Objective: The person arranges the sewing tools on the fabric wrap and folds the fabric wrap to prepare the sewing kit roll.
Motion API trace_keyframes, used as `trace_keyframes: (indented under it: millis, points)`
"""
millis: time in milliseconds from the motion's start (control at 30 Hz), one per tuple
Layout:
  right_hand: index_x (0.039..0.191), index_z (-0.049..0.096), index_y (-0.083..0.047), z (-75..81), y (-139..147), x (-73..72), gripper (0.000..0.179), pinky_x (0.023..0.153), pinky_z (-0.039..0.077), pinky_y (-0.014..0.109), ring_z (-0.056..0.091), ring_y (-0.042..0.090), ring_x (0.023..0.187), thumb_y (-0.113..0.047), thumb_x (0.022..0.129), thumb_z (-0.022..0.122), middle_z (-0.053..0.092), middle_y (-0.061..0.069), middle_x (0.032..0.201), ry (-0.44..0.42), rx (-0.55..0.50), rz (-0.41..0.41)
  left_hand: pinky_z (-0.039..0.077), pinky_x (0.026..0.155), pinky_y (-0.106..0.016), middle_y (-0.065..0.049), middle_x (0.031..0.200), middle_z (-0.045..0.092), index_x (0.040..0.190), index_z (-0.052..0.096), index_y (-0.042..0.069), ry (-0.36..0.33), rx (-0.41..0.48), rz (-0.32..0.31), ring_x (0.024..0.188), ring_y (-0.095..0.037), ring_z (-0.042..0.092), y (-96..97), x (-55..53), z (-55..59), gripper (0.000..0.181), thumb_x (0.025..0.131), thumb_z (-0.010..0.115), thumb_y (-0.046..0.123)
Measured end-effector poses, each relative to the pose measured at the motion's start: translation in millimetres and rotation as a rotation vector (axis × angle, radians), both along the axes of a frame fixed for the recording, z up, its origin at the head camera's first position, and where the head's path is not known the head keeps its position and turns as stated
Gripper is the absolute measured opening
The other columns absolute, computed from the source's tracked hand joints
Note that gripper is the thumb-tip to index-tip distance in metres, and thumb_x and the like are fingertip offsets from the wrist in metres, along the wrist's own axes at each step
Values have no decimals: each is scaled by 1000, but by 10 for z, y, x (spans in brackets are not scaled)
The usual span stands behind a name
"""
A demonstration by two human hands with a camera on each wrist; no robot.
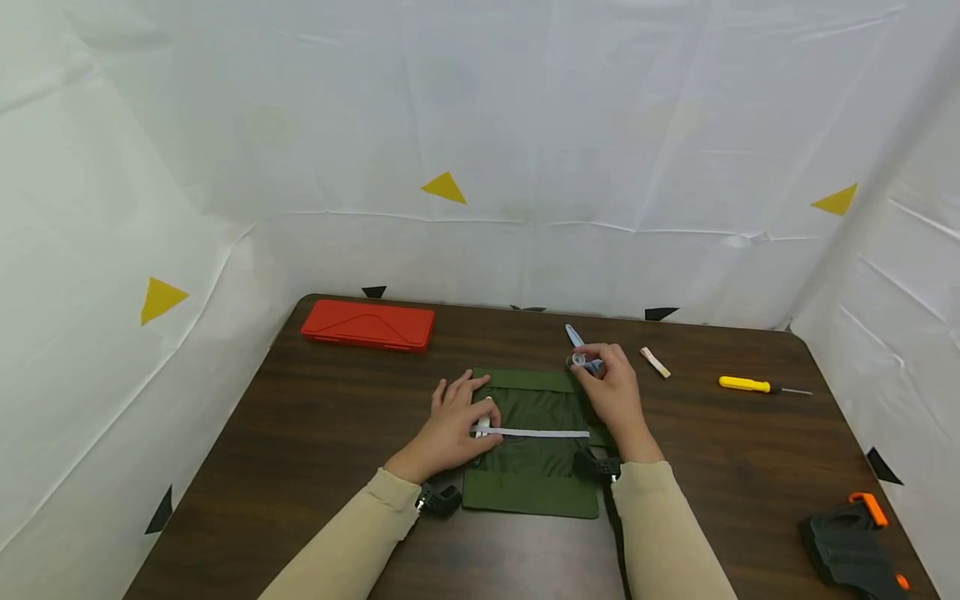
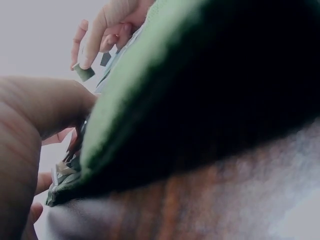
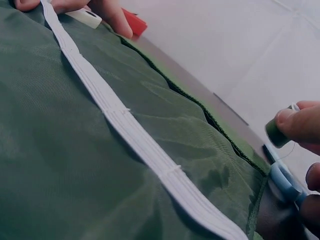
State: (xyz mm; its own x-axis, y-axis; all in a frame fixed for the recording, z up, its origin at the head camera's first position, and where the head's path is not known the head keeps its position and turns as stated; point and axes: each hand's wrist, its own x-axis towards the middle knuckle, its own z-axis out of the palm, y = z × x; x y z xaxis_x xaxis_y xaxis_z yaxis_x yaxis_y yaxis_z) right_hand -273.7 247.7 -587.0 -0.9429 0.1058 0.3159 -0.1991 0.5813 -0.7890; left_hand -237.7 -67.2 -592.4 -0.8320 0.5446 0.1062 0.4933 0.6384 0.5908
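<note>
A green cloth case (image 1: 532, 492) lies spread out, a white elastic strap (image 1: 543, 433) sewn across it. My left hand (image 1: 453, 425) rests on its left side with fingers spread; thumb and index finger lie either side of the strap's left end. Beneath them sits a slim white piece (image 3: 86, 17), partly hidden. At the case's upper right corner, my right hand (image 1: 615, 392) pinches a small spool of green thread (image 3: 276, 133) between thumb and fingertip. A loose thread end trails from it. Light-blue-handled scissors (image 1: 575, 337) lie just behind and under this hand.
At the back left lies a red case (image 1: 367, 325). A small pale strip (image 1: 656, 362) and a yellow-handled screwdriver (image 1: 744, 384) are to the right. A black device with orange parts (image 1: 851, 546) stands at the front right. White sheeting (image 1: 525, 267) closes off the back and sides.
</note>
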Motion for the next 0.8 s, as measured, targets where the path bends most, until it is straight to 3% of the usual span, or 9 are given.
trace_keyframes:
  millis: [133, 333, 433, 667, 800]
  points:
    - [125, 75, -10, 21, 9, 8, 27, 63, 42, 24, 50, 18, 74, -14, 99, 82, 64, 13, 110, 29, -64, -20, -1, 130, -74, -14, 175, 37, 95, 64, 36, -2, 6, 4, 170, -41, 13, -1, 1, 9, 19, 98, 82, 39]
    - [126, 73, -5, 13, 62, 13, 26, 63, 42, 17, 50, 12, 76, -9, 101, 78, 64, 12, 110, 86, -339, -92, 0, 131, -73, -10, 176, 37, 97, 64, 36, 8, -14, 26, 170, -36, 16, 16, -9, -36, 17, 100, 80, 41]
    - [130, 70, -2, 34, 59, 26, 28, 59, 43, 17, 51, 10, 76, -8, 103, 75, 62, 11, 111, 65, -441, -89, 1, 131, -73, -9, 176, 38, 98, 64, 36, 13, -19, 38, 170, -35, 18, 24, -10, -50, 16, 100, 79, 42]
    - [137, 60, 2, 99, -36, 89, 35, 51, 50, 25, 60, 20, 68, -11, 106, 72, 60, 3, 111, -2, -503, 45, 3, 131, -74, -10, 175, 40, 97, 66, 35, 14, 1, 38, 169, -38, 20, 17, -4, -44, 17, 98, 82, 41]
    - [130, 60, 2, 119, -171, 98, 28, 49, 55, 33, 65, 34, 68, -10, 107, 70, 63, 17, 101, -42, -473, 250, 3, 131, -74, -9, 175, 40, 97, 66, 36, 15, -2, 42, 169, -37, 20, -6, -7, -47, 17, 98, 82, 41]
